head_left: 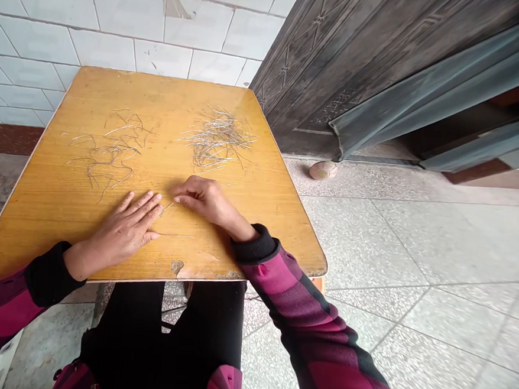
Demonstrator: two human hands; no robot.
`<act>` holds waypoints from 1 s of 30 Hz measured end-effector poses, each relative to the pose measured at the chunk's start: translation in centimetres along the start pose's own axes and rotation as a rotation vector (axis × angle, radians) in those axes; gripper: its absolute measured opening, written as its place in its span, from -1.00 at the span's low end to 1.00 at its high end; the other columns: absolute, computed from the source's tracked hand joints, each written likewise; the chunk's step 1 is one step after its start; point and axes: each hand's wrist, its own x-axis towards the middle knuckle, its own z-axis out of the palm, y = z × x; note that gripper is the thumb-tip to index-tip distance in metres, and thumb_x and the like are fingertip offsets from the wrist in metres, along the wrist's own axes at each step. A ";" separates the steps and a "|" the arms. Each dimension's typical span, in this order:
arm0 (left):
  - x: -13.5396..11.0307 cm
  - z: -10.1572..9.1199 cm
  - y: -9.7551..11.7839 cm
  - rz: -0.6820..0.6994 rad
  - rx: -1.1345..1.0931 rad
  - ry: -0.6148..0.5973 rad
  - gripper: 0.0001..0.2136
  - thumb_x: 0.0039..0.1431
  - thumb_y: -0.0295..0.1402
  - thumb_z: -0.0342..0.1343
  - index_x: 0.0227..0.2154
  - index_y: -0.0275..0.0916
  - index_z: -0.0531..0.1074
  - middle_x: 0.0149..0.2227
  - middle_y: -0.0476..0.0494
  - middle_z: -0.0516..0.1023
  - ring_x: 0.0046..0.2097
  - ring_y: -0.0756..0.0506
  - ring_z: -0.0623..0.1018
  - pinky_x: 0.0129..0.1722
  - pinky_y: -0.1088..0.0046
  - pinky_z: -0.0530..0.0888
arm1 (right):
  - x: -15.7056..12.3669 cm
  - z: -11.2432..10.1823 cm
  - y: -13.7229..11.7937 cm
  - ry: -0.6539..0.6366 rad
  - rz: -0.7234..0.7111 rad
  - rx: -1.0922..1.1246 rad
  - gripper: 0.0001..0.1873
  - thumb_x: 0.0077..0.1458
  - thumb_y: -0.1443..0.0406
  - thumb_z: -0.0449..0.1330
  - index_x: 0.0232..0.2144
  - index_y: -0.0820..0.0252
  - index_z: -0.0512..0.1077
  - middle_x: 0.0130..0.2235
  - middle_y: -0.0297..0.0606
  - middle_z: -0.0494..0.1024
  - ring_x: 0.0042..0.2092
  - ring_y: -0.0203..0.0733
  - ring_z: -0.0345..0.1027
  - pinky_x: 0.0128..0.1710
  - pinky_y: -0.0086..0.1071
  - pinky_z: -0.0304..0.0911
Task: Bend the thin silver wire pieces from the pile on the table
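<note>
My left hand (126,229) lies flat on the wooden tabletop (220,245), its fingers stretched out. A thin piece of wire (168,206) runs from beside its fingertips to the thumb and finger of my right hand (208,200), which pinch it. Another thin wire (176,235) lies on the table by my left thumb. Beyond my left hand is a loose scatter of bent, dark wires (116,149). A denser heap of silvery wire pieces (221,135) lies beyond my right hand.
Behind the table stands a white tiled wall (121,7). To the right are a dark carved door (313,56) and a grey-blue curtain (408,98). A round, ball-like object (323,170) rests on the speckled floor (372,238). Near me, the table edge has a chipped patch (177,267).
</note>
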 end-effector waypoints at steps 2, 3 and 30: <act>0.0 0.2 0.0 0.000 0.004 -0.007 -0.58 0.35 -0.27 -0.14 0.19 -0.36 0.22 0.29 -0.34 0.17 0.34 -0.24 0.10 0.28 -0.02 0.08 | 0.0 0.6 0.2 -0.042 -0.072 -0.051 -0.83 0.15 0.32 0.19 -0.25 0.26 0.55 -0.31 -0.22 0.49 -0.29 -0.30 0.34 -0.24 -0.41 0.22; 0.0 0.3 -0.1 -0.002 0.001 -0.005 -0.58 0.35 -0.26 -0.13 0.18 -0.36 0.24 0.29 -0.34 0.17 0.34 -0.24 0.10 0.28 -0.02 0.08 | 0.0 0.7 0.3 -0.067 -0.089 -0.077 -0.83 0.16 0.33 0.18 -0.25 0.25 0.56 -0.31 -0.22 0.48 -0.30 -0.29 0.32 -0.24 -0.41 0.22; -1.1 -1.1 -11.0 -0.636 -0.153 0.549 -0.91 0.06 -0.33 0.10 -0.49 -0.16 0.44 -0.27 -0.14 0.48 -0.12 -0.20 0.47 -0.01 0.13 0.40 | -1.0 -4.4 -1.1 -0.013 0.089 -0.160 -0.88 0.07 0.30 0.20 -0.45 0.25 0.48 -0.41 -0.28 0.47 -0.39 -0.31 0.31 -0.36 -0.42 0.17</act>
